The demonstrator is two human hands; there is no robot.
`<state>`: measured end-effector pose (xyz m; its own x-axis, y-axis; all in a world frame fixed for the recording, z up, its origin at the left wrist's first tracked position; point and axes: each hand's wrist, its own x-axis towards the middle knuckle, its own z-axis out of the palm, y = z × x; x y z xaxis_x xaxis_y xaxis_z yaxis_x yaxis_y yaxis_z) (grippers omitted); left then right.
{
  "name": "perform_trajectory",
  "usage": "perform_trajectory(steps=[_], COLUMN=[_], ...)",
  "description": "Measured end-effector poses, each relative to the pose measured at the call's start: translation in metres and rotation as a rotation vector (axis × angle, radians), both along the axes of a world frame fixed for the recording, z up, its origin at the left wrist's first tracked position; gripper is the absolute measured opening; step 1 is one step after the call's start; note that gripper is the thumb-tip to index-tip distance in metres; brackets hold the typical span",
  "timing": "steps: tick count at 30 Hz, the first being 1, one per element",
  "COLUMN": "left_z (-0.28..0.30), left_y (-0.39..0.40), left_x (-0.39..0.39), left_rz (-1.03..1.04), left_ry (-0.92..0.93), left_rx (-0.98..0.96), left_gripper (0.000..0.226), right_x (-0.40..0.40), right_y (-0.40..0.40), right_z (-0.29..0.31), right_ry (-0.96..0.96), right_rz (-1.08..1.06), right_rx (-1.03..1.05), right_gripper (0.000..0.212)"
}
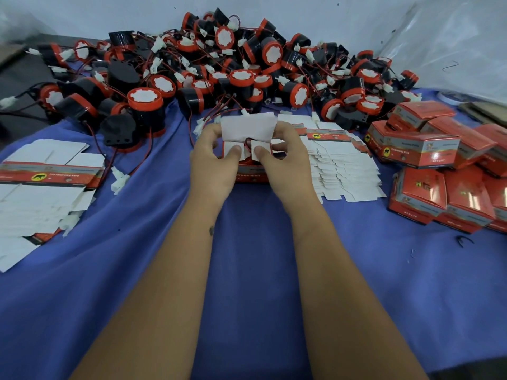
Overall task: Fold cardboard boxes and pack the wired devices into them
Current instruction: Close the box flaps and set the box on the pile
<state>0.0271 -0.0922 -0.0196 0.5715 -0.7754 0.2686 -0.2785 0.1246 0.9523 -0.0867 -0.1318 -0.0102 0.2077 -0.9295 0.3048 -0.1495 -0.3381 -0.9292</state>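
Blue cloth (247, 270) covers the surface in front of you, with a pale wall (329, 20) rising behind it. Both your hands meet at the middle of the cloth on a small red box (251, 174) that stands upright with its top open. Your left hand (212, 165) curls round the box's left side, its thumb pressing down the left inner flap (231, 148). Your right hand (285, 157) grips the right side, its thumb on the right inner flap (259, 149). The white lid flap (248, 127) stands up behind your thumbs, not yet closed. Between the two small flaps a red and black wire (248, 141) shows, so a device sits inside the box, though its body is hidden.

Behind the box, along the wall, lies a big heap of wired devices (219, 75), black and red cylinders with white connectors on thin wires. One of them (144, 111) stands upright at the near left edge of the heap. To your left, flat unfolded boxes (41, 187) lie in a loose stack, mostly white side up. Just right of your right hand another fan of flat boxes (343, 165) is spread out. Farther right, closed red boxes (439, 160) are piled together at the edge of the cloth.
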Motion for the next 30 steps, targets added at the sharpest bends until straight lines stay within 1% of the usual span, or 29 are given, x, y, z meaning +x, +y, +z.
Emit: perform_trajectory(steps=[1,3,6,8,9,10,11,12,13,14,16,17,18,21,24,27,30], left_z=[0.000,-0.001,-0.003,-0.002,0.000,0.003,0.005,0.007,0.007,0.007,0.003,0.001,0.001,0.000,-0.001,-0.001,-0.002], left_y=[0.000,0.001,0.003,0.004,0.003,0.003,0.002,0.003,0.003,0.004,0.006,0.006,0.006,0.005,0.005,0.007,0.007], left_x=[0.001,0.002,0.005,0.007,0.009,0.010,0.011,0.012,0.012,0.011,0.009,0.008,0.008,0.010,0.010,0.012,0.014], left_rz=[0.056,0.127,0.138,0.104,0.085,0.058,0.028,0.001,-0.022,-0.041,-0.047,-0.039,-0.025,-0.017,-0.097,-0.131,-0.156], left_ry=[-0.046,-0.108,-0.063,0.049,0.156,0.294,0.411,0.466,0.438,0.341,0.021,-0.087,-0.135,-0.119,-0.056,-0.121,-0.212], left_rx=[-0.005,-0.038,-0.037,-0.001,0.008,0.008,0.000,-0.013,-0.016,-0.003,0.044,0.050,0.043,0.023,0.061,0.095,0.097], left_gripper=[0.026,0.018,0.015,0.023,0.027,0.028,0.025,0.021,0.019,0.021,0.027,0.028,0.028,0.030,0.039,0.048,0.050], right_x=[-0.001,-0.002,-0.003,-0.007,-0.008,-0.010,-0.010,-0.010,-0.010,-0.010,-0.010,-0.012,-0.013,-0.015,-0.019,-0.019,-0.014], right_y=[0.000,-0.001,0.000,0.001,0.001,0.000,-0.001,-0.002,-0.004,-0.004,-0.004,-0.004,-0.003,-0.002,-0.002,-0.003,-0.003], right_z=[0.001,0.000,0.001,0.003,0.004,0.004,0.003,0.001,-0.002,-0.003,-0.004,-0.003,-0.002,-0.001,0.000,0.000,-0.001], right_ry=[-0.017,-0.062,-0.138,-0.265,-0.299,-0.292,-0.235,-0.160,-0.089,-0.042,-0.020,-0.019,-0.013,0.033,0.075,0.127,0.172], right_rz=[-0.007,-0.036,-0.055,0.009,0.035,0.048,0.042,0.024,0.006,-0.005,0.002,0.017,0.037,0.132,0.181,0.160,0.082], right_rx=[-0.005,0.006,0.094,0.180,0.212,0.229,0.220,0.193,0.162,0.141,0.128,0.122,0.119,0.105,0.086,0.042,-0.033], right_gripper=[0.027,0.033,0.037,0.029,0.025,0.022,0.017,0.014,0.014,0.016,0.020,0.021,0.023,0.035,0.045,0.051,0.046])
